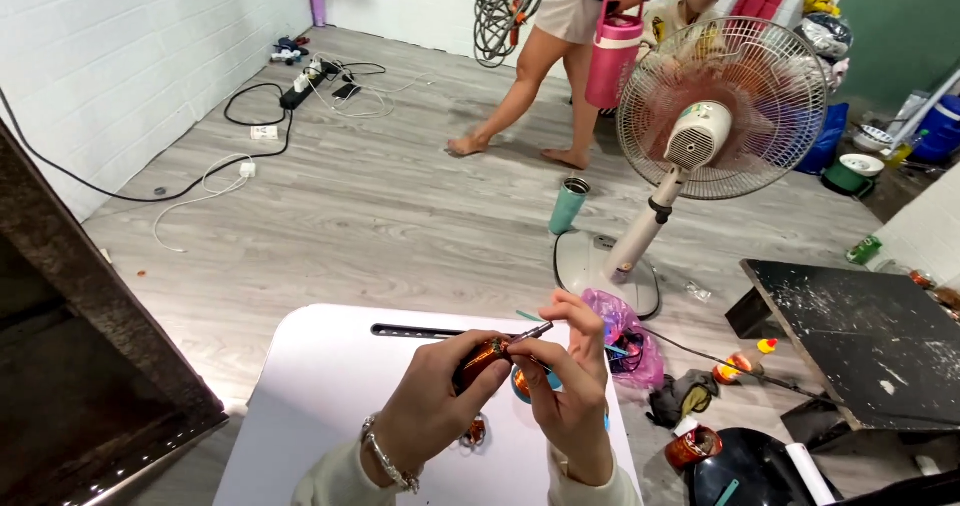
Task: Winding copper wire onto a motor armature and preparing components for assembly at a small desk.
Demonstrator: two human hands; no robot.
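Left hand (432,406) fingers curled tight round a small copper coil (482,352), held just above the white table (320,386). Right hand (570,386) thumb and forefinger pinched on a thin metal tool (533,332), tip touching the coil's top. A blue-orange roll (521,383) shows between the two hands, grip on it unclear. Another small coil (475,431) lies on the table under the left wrist, bracelet (385,458) on that wrist. Pink bag (630,341) just beside table edge. Fan (705,126) and teal cup (568,206) well apart on floor; another person stands behind with a pink jug (612,51)
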